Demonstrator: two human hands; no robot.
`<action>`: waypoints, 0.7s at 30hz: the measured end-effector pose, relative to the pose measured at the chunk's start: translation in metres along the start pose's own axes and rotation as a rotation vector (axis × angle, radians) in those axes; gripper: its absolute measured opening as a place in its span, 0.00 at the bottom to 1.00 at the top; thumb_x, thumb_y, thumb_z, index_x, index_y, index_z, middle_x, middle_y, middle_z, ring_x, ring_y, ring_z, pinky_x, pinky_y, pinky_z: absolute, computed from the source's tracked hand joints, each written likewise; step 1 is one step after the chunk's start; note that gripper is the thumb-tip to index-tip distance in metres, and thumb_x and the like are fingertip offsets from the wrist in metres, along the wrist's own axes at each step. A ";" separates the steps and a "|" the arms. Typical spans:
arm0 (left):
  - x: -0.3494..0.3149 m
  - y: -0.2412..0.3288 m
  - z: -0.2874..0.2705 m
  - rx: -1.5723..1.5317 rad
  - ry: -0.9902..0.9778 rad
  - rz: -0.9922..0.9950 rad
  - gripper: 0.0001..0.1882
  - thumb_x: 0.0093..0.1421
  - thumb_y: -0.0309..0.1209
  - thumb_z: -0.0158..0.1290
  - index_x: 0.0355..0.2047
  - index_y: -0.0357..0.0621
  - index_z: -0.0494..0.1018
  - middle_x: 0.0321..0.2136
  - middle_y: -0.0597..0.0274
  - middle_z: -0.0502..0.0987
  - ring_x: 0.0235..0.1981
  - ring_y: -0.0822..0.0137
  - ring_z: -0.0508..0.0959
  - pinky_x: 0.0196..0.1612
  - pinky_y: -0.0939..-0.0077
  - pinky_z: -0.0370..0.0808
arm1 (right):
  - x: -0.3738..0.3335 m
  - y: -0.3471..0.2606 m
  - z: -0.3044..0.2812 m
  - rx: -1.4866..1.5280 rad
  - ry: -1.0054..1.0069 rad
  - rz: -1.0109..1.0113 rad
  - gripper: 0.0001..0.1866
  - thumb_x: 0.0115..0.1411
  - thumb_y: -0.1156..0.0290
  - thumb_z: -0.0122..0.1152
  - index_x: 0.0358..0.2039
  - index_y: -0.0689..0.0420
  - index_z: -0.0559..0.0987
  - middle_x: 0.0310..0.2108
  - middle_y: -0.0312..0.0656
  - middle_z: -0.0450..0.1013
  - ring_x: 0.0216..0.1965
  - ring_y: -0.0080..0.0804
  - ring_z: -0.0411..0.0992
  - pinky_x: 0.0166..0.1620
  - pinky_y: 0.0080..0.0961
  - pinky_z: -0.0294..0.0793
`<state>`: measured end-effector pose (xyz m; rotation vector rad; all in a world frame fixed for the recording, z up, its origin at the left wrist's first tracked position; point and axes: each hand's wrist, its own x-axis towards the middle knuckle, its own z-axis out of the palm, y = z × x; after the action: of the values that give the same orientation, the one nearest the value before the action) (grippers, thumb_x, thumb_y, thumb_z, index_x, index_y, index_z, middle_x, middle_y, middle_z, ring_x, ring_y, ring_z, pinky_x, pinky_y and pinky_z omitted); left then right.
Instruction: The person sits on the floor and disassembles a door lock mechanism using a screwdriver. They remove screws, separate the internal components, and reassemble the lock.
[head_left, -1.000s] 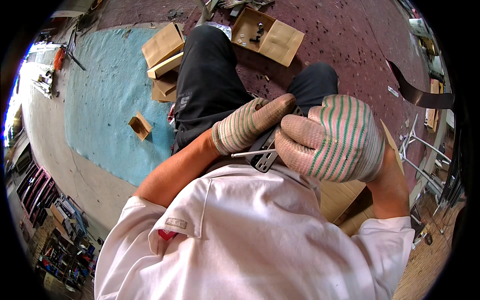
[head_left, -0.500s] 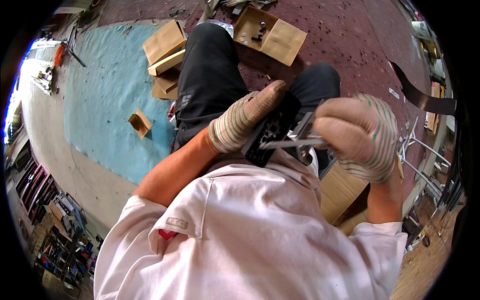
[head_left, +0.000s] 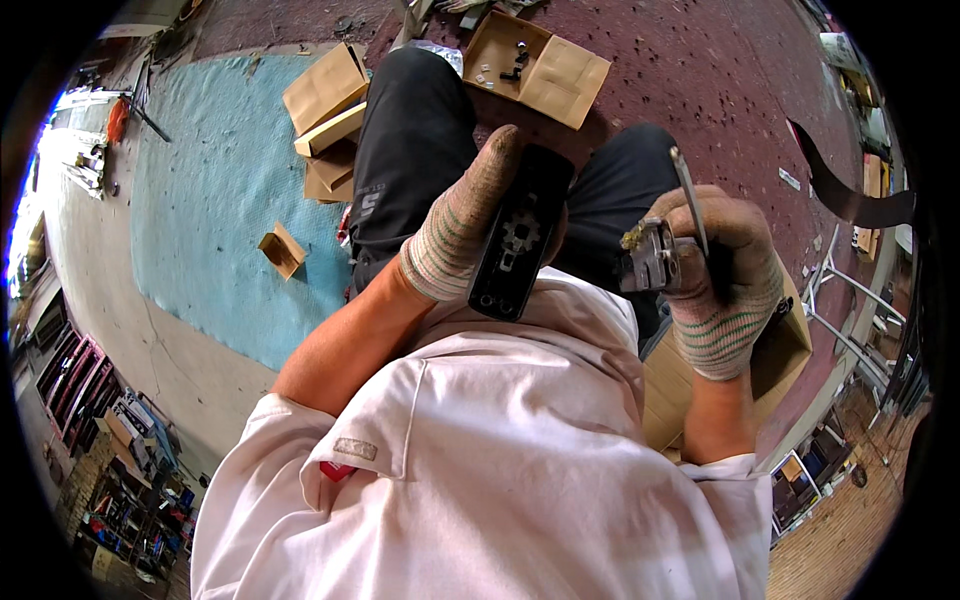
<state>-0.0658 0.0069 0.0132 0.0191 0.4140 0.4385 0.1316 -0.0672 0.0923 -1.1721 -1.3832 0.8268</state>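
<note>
My left hand (head_left: 457,225), in a striped work glove, grips a long black housing (head_left: 519,235) with rounded ends. A gear-shaped cutout and small holes show on its face. To the right, apart from it, my gloved right hand (head_left: 728,275) is closed around a silver metal mechanism (head_left: 652,257) with a brass-coloured bit on its end. A thin metal rod (head_left: 690,200) sticks up from the same hand; whether it is a separate tool I cannot tell. Both hands are over my lap, and the right palm is hidden.
Beyond my knees an open cardboard box (head_left: 565,82) holds small black and clear parts. Folded cardboard (head_left: 325,90) and a small cardboard piece (head_left: 283,252) lie on the blue mat (head_left: 215,200) at left. Another cardboard box (head_left: 672,400) stands by my right side.
My right hand has moved right, away from the black housing, and turned so the rod points up and the metal mechanism shows. The housing has shifted slightly left and turned its face up.
</note>
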 end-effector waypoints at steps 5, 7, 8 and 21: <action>0.000 0.001 0.001 0.291 -0.053 0.096 0.33 0.62 0.62 0.46 0.42 0.40 0.72 0.26 0.60 0.76 0.24 0.69 0.76 0.29 0.78 0.75 | -0.003 -0.002 0.004 0.112 0.028 0.156 0.10 0.61 0.72 0.65 0.39 0.61 0.75 0.33 0.38 0.76 0.33 0.20 0.73 0.39 0.19 0.75; -0.003 0.000 0.006 0.238 0.023 0.113 0.34 0.62 0.63 0.46 0.43 0.40 0.73 0.25 0.60 0.76 0.25 0.69 0.76 0.30 0.78 0.75 | -0.005 -0.003 0.006 0.144 0.057 0.215 0.10 0.61 0.72 0.65 0.39 0.61 0.75 0.33 0.37 0.76 0.33 0.19 0.73 0.39 0.18 0.75; -0.004 0.000 0.006 0.156 0.043 0.099 0.34 0.62 0.63 0.45 0.43 0.40 0.73 0.25 0.61 0.76 0.25 0.70 0.76 0.31 0.78 0.74 | -0.004 -0.004 0.008 0.203 0.075 0.264 0.10 0.61 0.72 0.65 0.39 0.61 0.75 0.33 0.36 0.76 0.33 0.18 0.73 0.39 0.18 0.75; -0.002 0.000 -0.001 0.467 0.024 0.171 0.37 0.61 0.66 0.42 0.42 0.42 0.74 0.26 0.63 0.76 0.27 0.73 0.75 0.34 0.80 0.73 | -0.003 0.001 0.014 0.468 0.188 0.544 0.15 0.62 0.63 0.64 0.45 0.57 0.75 0.28 0.30 0.72 0.20 0.09 0.62 0.18 0.08 0.54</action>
<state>-0.0682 0.0061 0.0132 0.5052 0.5331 0.5026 0.1183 -0.0682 0.0883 -1.2222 -0.6597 1.3016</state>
